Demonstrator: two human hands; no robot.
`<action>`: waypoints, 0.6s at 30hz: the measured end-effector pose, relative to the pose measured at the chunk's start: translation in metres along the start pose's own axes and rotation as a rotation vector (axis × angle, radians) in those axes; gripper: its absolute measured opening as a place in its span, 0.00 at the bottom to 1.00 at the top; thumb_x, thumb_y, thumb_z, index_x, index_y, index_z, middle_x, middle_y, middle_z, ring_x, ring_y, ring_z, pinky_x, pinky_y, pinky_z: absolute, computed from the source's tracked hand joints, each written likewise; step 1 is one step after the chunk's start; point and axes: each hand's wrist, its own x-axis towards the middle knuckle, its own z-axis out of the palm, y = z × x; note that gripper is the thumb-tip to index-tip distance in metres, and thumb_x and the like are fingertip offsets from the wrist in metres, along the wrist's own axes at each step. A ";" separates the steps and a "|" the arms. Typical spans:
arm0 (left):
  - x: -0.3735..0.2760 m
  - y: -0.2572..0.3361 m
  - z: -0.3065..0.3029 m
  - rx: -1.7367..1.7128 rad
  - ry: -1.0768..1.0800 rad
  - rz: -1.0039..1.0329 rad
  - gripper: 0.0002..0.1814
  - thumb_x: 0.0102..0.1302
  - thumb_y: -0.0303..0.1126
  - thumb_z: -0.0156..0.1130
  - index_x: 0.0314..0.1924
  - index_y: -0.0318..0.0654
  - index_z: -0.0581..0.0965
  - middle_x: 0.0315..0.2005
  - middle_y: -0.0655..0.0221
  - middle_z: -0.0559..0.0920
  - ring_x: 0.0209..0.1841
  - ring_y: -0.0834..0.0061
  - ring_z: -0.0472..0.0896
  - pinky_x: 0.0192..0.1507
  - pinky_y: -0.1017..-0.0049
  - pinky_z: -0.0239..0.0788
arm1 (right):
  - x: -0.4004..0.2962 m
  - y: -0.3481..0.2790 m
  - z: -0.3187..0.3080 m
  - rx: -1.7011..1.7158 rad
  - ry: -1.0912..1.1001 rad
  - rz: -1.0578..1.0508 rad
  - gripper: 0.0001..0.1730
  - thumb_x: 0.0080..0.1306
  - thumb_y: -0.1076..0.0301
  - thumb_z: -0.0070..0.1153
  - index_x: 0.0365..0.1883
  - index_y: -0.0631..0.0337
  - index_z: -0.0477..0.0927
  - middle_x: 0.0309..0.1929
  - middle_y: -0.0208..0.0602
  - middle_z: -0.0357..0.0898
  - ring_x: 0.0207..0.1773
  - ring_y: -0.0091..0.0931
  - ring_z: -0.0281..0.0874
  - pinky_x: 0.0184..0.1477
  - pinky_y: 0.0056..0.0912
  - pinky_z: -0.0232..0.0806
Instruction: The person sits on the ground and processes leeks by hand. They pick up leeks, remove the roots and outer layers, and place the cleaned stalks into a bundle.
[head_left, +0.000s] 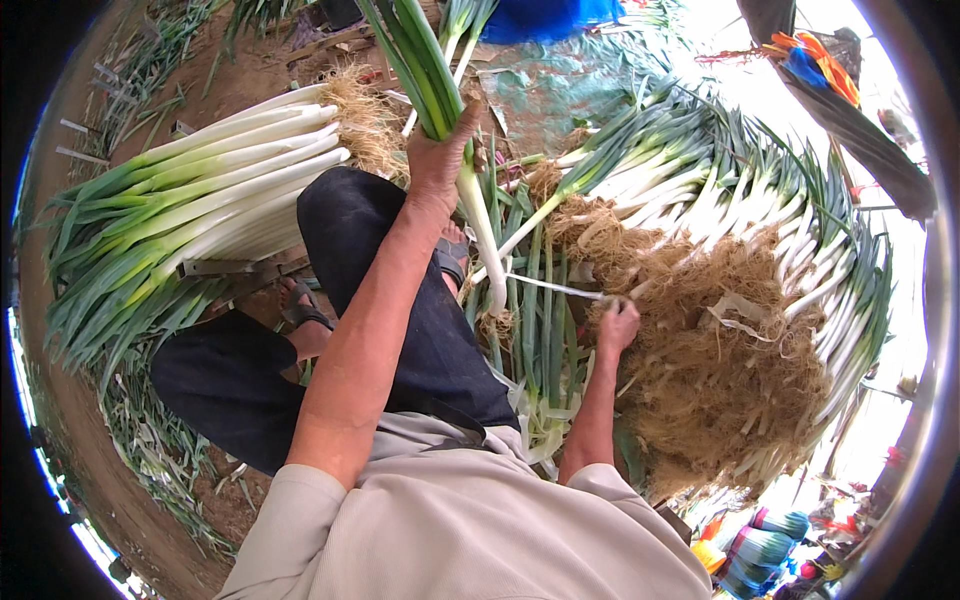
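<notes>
My left hand grips a leek around its upper stem. Its green leaves point up and away from me, and the root end hangs down over the strewn leaves. A thin white strip of leek skin stretches from beside the lower stem to my right hand, whose fingers are closed on its end. That hand is beside the root side of a large heap of leeks, with matted brown roots facing me. Another leek lies slanted behind the held one.
Left of my knees, a stack of pale-stemmed leeks rests on a low rack with metal uprights. Cut green leaves cover the ground between my legs and the heap. A blue plastic item is at the far side. Wrapped bundles stand lower right.
</notes>
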 end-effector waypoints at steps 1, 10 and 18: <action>0.000 -0.002 0.000 -0.008 -0.010 0.008 0.23 0.59 0.41 0.82 0.45 0.39 0.77 0.26 0.72 0.79 0.21 0.74 0.80 0.20 0.71 0.76 | -0.005 0.011 -0.001 -0.390 -0.072 -0.078 0.17 0.70 0.61 0.67 0.50 0.66 0.86 0.44 0.41 0.89 0.45 0.35 0.87 0.48 0.42 0.78; -0.002 -0.001 -0.005 -0.028 -0.028 0.005 0.20 0.69 0.35 0.73 0.53 0.37 0.75 0.37 0.68 0.82 0.38 0.70 0.85 0.39 0.71 0.81 | -0.098 -0.173 0.020 0.458 -0.195 -0.658 0.29 0.62 0.68 0.74 0.60 0.61 0.78 0.51 0.44 0.85 0.53 0.36 0.86 0.53 0.41 0.76; -0.012 -0.019 -0.012 0.188 -0.291 -0.204 0.16 0.75 0.32 0.65 0.57 0.32 0.75 0.44 0.66 0.82 0.44 0.68 0.87 0.50 0.69 0.81 | -0.068 -0.194 0.017 1.028 -0.502 -0.394 0.11 0.71 0.70 0.68 0.48 0.65 0.85 0.39 0.35 0.88 0.40 0.22 0.84 0.44 0.26 0.77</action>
